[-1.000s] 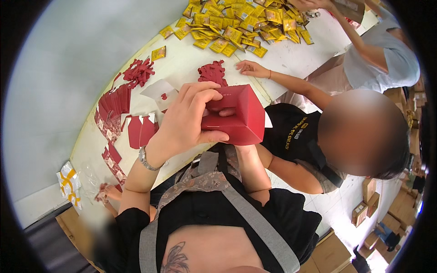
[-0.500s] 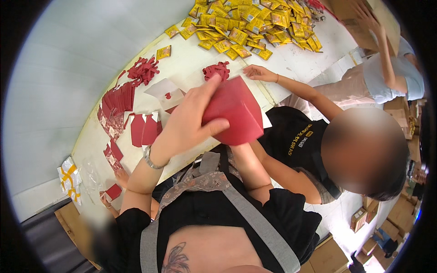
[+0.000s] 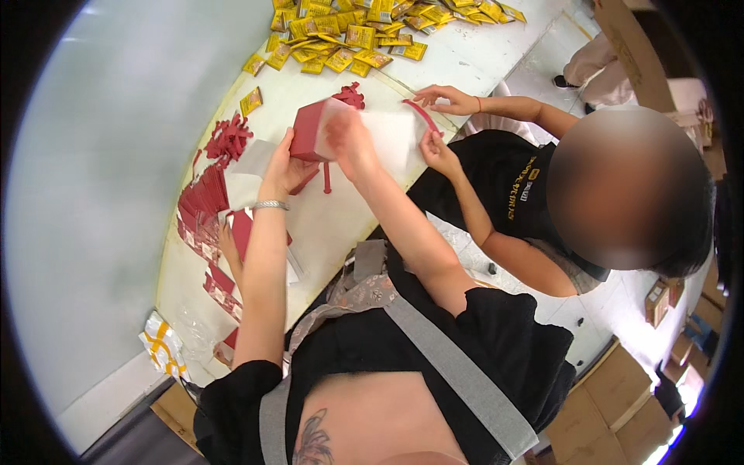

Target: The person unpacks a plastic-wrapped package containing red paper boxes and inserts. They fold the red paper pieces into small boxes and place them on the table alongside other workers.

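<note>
A red box (image 3: 308,130) is held up over the table, its pale side turned to the right. My left hand (image 3: 293,169) grips it from the lower left, thumb against the red side and fingers underneath. My right hand (image 3: 353,147) is at the pale side, its fingers smeared by motion, so its hold is unclear. Below the box a narrow red strip (image 3: 327,180) shows. Just beyond it lies a small heap of red strips (image 3: 350,95). To the right, a co-worker's two hands hold a curved red strip (image 3: 422,116) by its ends.
Yellow packets (image 3: 341,35) are piled at the far side of the table. On the left lie more red strips (image 3: 229,138), a fanned stack of red cards (image 3: 203,198) and folded red pieces (image 3: 242,232). Another person's hand reaches in there. The co-worker (image 3: 511,186) stands close on my right.
The box has been turned and shifted left. My left hand went from its top to its lower left, my right from underneath to the pale side. The co-worker now holds a red strip.
</note>
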Available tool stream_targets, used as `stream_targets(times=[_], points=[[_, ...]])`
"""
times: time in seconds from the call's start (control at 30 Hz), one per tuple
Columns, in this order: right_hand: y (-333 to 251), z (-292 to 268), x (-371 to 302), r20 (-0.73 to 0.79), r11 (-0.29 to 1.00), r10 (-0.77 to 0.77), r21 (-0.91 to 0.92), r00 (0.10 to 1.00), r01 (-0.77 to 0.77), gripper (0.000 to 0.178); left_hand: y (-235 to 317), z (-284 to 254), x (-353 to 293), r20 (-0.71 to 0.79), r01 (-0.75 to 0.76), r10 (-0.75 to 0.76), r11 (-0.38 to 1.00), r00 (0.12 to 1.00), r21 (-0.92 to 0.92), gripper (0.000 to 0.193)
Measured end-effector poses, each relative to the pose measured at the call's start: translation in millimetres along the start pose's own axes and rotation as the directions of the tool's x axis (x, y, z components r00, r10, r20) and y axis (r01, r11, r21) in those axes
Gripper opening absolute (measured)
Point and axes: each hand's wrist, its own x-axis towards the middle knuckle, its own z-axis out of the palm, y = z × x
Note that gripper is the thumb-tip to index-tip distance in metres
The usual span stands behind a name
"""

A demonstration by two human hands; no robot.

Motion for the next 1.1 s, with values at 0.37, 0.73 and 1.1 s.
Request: stream_targets(times=[0.37, 0.73, 1.1], points=[[-3.2, -37.0, -107.3, 0.468, 0.007, -0.654, -0.782, 0.594, 0.623, 0.069, -85.0, -18.8, -3.7, -0.127, -0.205, 0.164, 0.856, 0.978, -0.474, 0.065], [28.2, -47.8, -105.4, 0.285, 0.709, 0.065, -0.687, 0.956, 0.157, 0.113, -188.2, -14.5, -122.0, -0.114, -0.366, 0.349, 0.911, 0.93, -0.193, 0.06], [80.7, -20.2, -94.3, 0.921, -0.274, 0.14, -0.317, 0.364, 0.908, 0.072, -127.8, -66.4, -218.1, -0.203, -0.408, 0.542, 0.788, 0.816, 0.461, 0.06]])
